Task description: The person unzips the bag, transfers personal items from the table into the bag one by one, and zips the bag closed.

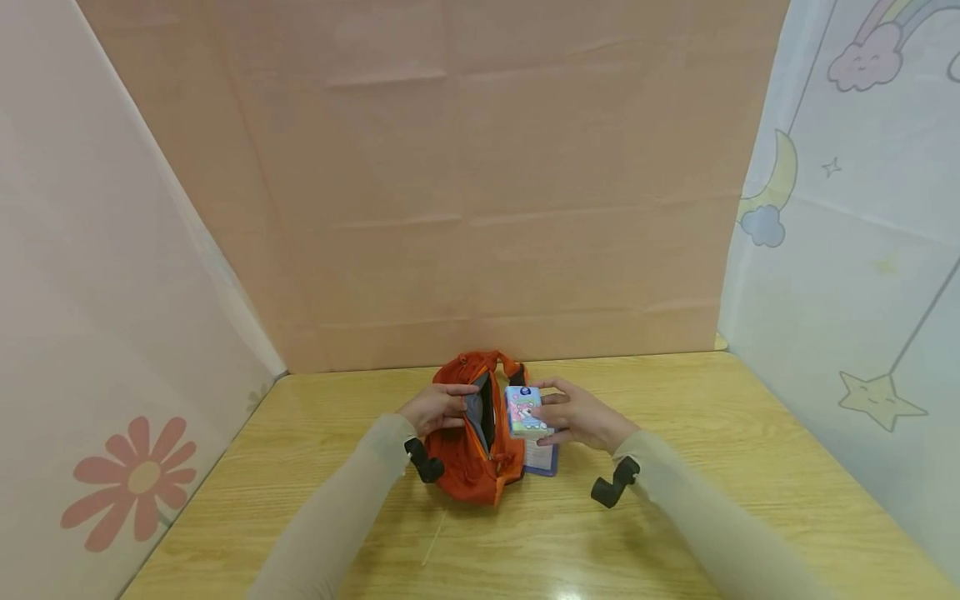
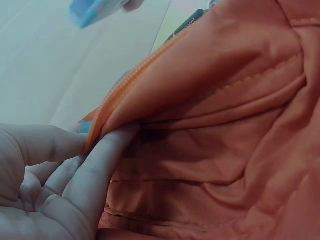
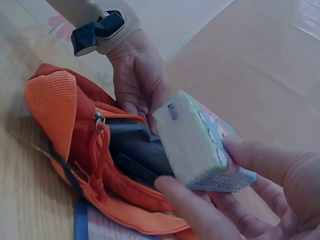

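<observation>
A tissue packet (image 1: 519,415) is being gripped by the right hand (image 1: 585,414), its thumb and fingers being held apart by the packet's width. By the left hand (image 1: 435,408), the zippered edge (image 2: 127,85) of an orange bag (image 1: 468,479) is being pinched between thumb and fingers, and the opening (image 1: 488,412) is being spread. In the head view, the packet is being held immediately left of the right hand's palm and to the right of the opening, above the bag's right side. Its long axis is being aligned roughly with that of the opening, both running away from the person; the right hand is being kept nearer to the packet. A dark shape is showing inside the bag, apparently a separate item, but it is being obscured by shadow. A blue-edged flat item (image 1: 542,458) is lying beside the bag on the counter (image 1: 225,500).
</observation>
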Demonstrator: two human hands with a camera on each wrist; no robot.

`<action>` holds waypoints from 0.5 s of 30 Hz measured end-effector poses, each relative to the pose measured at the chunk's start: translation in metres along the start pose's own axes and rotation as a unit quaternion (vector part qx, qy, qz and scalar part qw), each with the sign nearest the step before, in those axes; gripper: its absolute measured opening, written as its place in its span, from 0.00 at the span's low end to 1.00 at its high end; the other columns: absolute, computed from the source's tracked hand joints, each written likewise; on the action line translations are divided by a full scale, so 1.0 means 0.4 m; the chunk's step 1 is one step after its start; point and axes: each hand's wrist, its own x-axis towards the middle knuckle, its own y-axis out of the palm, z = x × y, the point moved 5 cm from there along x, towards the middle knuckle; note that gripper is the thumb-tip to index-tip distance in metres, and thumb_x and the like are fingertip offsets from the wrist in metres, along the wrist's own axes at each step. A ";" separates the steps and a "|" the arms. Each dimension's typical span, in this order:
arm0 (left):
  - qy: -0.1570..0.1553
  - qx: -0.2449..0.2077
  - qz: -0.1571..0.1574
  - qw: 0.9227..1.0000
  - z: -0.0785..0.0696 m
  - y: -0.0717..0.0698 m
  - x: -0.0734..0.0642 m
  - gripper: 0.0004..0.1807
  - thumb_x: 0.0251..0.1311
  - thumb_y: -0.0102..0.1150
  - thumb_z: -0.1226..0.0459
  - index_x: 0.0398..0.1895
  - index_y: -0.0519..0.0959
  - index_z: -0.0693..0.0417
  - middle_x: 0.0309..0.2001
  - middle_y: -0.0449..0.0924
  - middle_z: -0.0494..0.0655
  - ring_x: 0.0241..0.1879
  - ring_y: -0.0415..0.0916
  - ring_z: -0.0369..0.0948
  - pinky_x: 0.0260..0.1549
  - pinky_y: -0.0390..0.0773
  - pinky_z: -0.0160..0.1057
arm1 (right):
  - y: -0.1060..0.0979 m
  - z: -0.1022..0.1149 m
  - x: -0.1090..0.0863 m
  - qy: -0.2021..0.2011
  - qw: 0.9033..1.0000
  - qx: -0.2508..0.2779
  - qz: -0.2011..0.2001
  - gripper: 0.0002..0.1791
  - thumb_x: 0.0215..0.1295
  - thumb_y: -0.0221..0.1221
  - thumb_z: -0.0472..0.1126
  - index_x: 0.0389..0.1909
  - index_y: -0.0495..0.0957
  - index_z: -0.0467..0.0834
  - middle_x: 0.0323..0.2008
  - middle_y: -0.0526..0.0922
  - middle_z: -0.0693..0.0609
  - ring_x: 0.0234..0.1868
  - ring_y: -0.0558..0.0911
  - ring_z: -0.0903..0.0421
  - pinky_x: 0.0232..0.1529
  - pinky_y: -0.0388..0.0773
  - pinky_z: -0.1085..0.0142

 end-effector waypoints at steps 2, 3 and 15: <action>-0.001 -0.001 -0.001 1.000 0.001 -0.001 0.001 0.24 0.66 0.49 0.74 0.65 0.73 0.55 0.27 0.67 0.41 0.26 0.69 0.34 0.29 0.79 0.32 | 0.008 0.004 0.015 0.002 1.000 0.009 -0.007 0.35 0.68 0.56 0.34 0.72 0.51 0.40 0.68 0.52 0.29 0.48 0.80 0.48 0.48 0.80 0.48; -0.002 -0.001 -0.002 1.000 0.002 -0.001 0.002 0.24 0.66 0.49 0.74 0.65 0.73 0.55 0.27 0.67 0.41 0.25 0.69 0.34 0.29 0.79 0.32 | 0.012 0.006 0.023 0.001 1.000 0.012 -0.009 0.36 0.69 0.56 0.33 0.73 0.50 0.39 0.69 0.51 0.29 0.49 0.79 0.48 0.49 0.79 0.48; -0.009 -0.019 0.000 1.000 0.005 0.000 0.005 0.23 0.66 0.48 0.74 0.65 0.73 0.55 0.39 0.81 0.46 0.35 0.80 0.36 0.31 0.80 0.33 | 0.054 -0.003 0.102 0.019 0.999 0.010 -0.032 0.34 0.68 0.53 0.29 0.72 0.51 0.36 0.52 0.70 0.35 0.43 0.81 0.47 0.52 0.78 0.47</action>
